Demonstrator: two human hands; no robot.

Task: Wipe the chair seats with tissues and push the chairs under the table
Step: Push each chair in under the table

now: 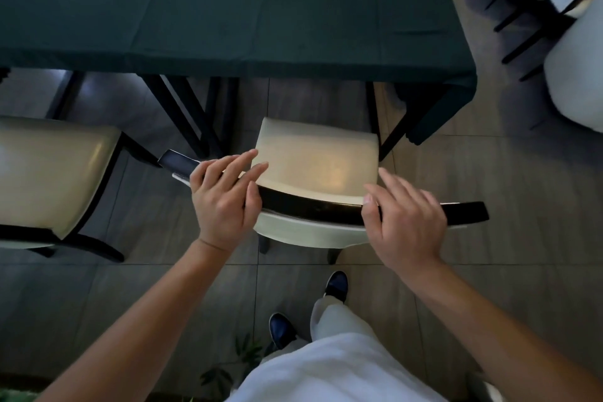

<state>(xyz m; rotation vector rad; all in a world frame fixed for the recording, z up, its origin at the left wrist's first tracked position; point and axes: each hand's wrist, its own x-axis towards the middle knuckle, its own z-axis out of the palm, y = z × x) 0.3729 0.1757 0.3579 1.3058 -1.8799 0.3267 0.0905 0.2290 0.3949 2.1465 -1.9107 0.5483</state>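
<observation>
Head view: left hand [225, 202] and right hand [403, 217] rest on the dark top rail [310, 209] of the chair [318, 158], fingers extended, not clenched. With its cream seat just short of the table [228, 10] edge, the push should likely be even on both sides, steering between the table legs [373, 114]; no tissue is visible.

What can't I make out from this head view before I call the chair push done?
- Tissue: none visible; the left hand and right hand cover their palms, both resting open-fingered on the chair's top rail.
- Grip: whether fingers curl under the rail is hidden by the hands.
- Seat front edge: lost in the shadow of the tablecloth.
- Left chair: cut off by the frame edge.
</observation>
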